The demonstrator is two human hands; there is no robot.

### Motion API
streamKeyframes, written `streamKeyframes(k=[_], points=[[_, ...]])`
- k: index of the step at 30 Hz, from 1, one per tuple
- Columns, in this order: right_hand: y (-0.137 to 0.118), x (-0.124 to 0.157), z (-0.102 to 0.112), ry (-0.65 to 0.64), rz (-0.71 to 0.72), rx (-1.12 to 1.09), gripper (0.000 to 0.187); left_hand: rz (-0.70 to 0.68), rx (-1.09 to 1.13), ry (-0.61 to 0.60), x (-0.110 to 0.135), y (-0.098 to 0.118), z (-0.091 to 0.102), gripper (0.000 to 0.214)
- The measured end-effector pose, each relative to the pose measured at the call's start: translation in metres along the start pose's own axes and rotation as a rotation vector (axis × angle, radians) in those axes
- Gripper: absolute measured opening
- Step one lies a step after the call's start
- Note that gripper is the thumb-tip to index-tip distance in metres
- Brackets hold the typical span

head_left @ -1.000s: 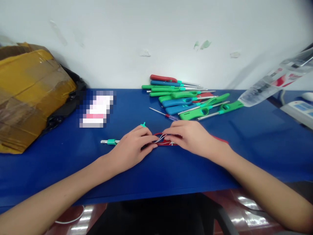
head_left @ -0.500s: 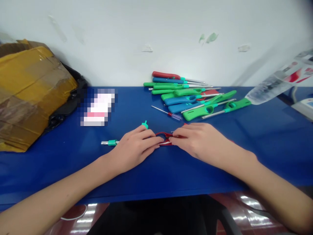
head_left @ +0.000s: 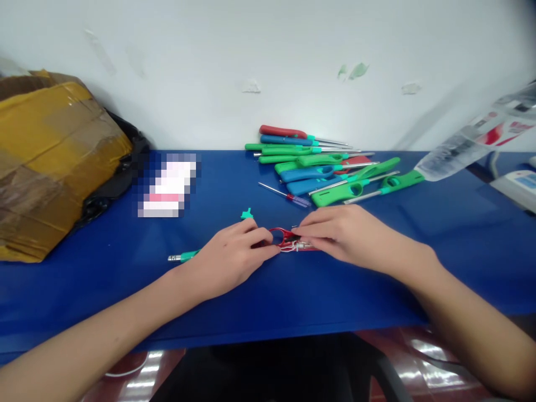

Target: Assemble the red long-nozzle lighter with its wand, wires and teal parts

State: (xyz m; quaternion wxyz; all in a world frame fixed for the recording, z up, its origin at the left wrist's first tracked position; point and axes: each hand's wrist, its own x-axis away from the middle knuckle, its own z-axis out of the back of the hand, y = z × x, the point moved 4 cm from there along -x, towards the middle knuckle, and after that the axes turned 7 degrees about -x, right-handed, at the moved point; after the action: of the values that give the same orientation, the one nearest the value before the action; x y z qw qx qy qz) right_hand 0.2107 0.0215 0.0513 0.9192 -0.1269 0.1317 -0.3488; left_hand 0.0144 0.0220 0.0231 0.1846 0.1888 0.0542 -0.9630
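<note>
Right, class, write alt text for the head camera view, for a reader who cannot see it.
Two bare hands, left hand and right hand, pinch a red plastic long-nosed lighter on a blue table. Behind lies a pile of green, blue and red lighters; a taped brown cardboard box sits far left.

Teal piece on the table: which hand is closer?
Left. The left hand, pinching the red lighter, lies just in front of the teal piece; the right hand, also on the lighter, is farther right.

Red lighter shell (head_left: 288, 239), opened, wires exposed, flat on table
</note>
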Motion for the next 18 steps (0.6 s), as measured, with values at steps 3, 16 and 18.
streamKeyframes(k=[3,16,18], points=[[0.0034,-0.0004,-0.003,-0.039,-0.051,0.025,0.023,-0.011,0.024,-0.012,0.0008,-0.0012,-0.0012,0.027],[0.01,-0.0034,-0.0064,-0.015,0.012,0.0,0.026,-0.077,-0.003,-0.004,0.0,-0.0033,0.0008,0.027],[0.0101,-0.0042,-0.0096,-0.011,0.033,0.026,0.028,-0.085,-0.005,-0.008,-0.0001,-0.0035,0.0007,0.028]])
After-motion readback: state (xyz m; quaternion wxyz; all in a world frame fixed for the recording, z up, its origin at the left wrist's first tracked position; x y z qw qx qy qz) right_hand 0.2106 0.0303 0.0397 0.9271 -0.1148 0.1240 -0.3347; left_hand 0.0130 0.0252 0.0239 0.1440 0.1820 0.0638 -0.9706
